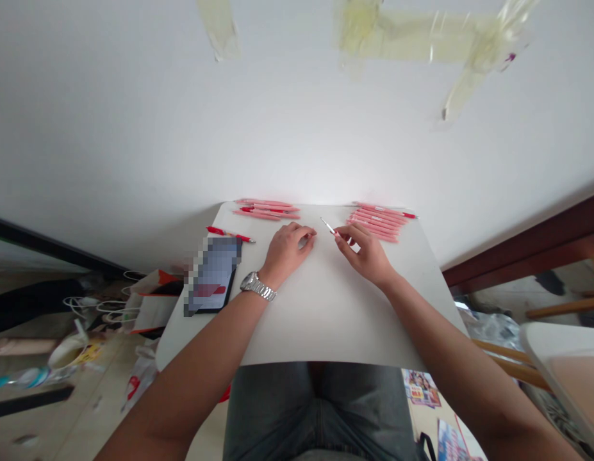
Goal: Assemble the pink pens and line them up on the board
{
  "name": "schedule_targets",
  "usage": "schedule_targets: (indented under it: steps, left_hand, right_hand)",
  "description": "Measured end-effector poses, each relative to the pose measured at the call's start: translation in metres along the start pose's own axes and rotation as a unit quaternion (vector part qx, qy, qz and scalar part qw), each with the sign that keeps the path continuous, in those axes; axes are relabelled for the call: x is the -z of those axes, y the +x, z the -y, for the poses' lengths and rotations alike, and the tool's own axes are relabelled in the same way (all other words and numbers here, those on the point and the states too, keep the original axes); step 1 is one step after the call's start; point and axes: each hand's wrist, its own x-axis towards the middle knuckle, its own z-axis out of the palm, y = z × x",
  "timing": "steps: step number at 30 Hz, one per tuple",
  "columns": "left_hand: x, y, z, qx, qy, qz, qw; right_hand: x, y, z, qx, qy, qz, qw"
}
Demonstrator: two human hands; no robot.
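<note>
Room: a white wall (181,128) with strips of yellowed tape (412,38) stuck on it, and a small white table (325,320) pushed against it
Floor: paper bags (143,301) and clutter to the left of the table
Left hand: the left hand (287,253) rests on the table with its fingers curled in, thumb and forefinger pressed together; I cannot tell whether anything small sits between them; a metal watch (257,286) is on that wrist
Right hand: the right hand (366,253) pinches a thin refill (328,226) near its lower end, the other fingers loosely folded
Refill: raised just above the table between the two hands, its tip pointing up and to the left, close to the left fingertips but not touching them
Far left: a few pink pens (268,209) lie at the table's far edge
Far right: a bigger row of pink pens (377,222), just beyond the right hand
Near left: a red pen (229,234) lies alone above a phone (214,275)
Doing it well: a part this slim probably bends and rolls easily, so hold it lightly, keep both wrists on the table, and bring the hands together along the refill's own line, not at an angle
</note>
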Motion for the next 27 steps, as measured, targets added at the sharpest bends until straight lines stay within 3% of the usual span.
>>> schedule_targets:
  steps: [10,17,21,27]
  left_hand:
    - [0.0001,-0.0021,-0.0030,0.018,0.010,-0.006,1.000]
    - [0.0009,0.0003,-0.0044,0.057,-0.104,-0.046,0.992]
    - [-0.0014,0.0046,-0.0005,0.086,-0.220,-0.075,0.969]
    - [0.0008,0.0069,-0.0097,0.142,-0.402,-0.087,0.901]
  right_hand:
    - [0.0005,0.0001,0.0008,-0.002,0.000,-0.002,1.000]
    - [-0.0003,-0.0014,-0.0013,-0.007,0.001,0.005,1.000]
    - [-0.0014,-0.0017,-0.0028,-0.007,0.003,0.009,1.000]
    - [-0.0014,-0.0016,-0.0029,-0.003,0.007,0.009,1.000]
